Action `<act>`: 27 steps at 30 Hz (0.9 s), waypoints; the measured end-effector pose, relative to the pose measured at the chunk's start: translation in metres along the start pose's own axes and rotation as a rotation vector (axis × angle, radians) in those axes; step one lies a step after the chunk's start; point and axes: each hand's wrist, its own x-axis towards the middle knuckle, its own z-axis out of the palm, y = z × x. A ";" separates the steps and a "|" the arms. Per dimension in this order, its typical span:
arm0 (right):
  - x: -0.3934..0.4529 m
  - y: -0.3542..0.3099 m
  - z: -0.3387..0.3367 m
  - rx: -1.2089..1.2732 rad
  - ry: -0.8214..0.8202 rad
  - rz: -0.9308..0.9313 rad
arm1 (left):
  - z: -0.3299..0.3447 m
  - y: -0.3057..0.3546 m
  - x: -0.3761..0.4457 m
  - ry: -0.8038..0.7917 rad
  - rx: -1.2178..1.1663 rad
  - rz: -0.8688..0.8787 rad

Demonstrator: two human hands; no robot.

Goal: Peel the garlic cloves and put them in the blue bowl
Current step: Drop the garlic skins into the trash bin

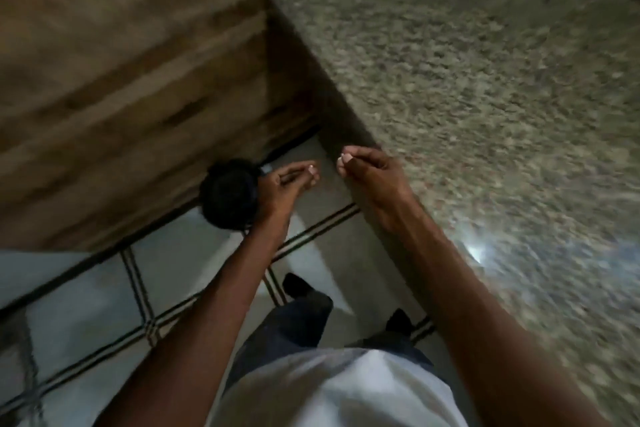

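I see a speckled stone counter (467,80) at right; a dark round object (228,194) sits on tiled floor (86,305).

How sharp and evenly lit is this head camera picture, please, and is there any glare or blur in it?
Head view: dim overall, with motion blur smearing the speckled countertop and wooden cabinet; a bright glare spot sits on the counter edge; the left hand and right hand are soft; wide-angle distortion tilts the tiled floor.

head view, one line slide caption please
Blurred view: both bare hands, left hand and right hand, raised beside speckled granite counter.
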 end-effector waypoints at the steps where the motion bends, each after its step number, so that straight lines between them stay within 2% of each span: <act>1: 0.012 0.011 0.027 -0.046 -0.046 0.014 | -0.028 -0.003 0.010 0.065 -0.006 -0.014; 4: 0.039 0.050 0.105 -0.189 -0.163 0.038 | -0.109 -0.019 0.032 0.244 0.003 -0.052; 7: 0.063 0.090 0.170 -0.300 -0.249 0.070 | -0.173 -0.033 0.049 0.343 -0.026 -0.094; 11: 0.087 0.135 0.221 -0.392 -0.266 0.165 | -0.225 -0.056 0.061 0.452 -0.118 -0.146; 16: 0.116 0.181 0.252 -0.533 -0.280 0.198 | -0.265 -0.092 0.082 0.500 -0.198 -0.174; 20: 0.153 0.228 0.261 -0.652 -0.284 0.252 | -0.283 -0.128 0.111 0.569 -0.257 -0.277; 23: 0.181 0.269 0.262 -0.685 -0.267 0.304 | -0.286 -0.156 0.134 0.570 -0.306 -0.347; 27: 0.212 0.313 0.253 -0.638 -0.216 0.354 | -0.288 -0.195 0.160 0.561 -0.331 -0.346</act>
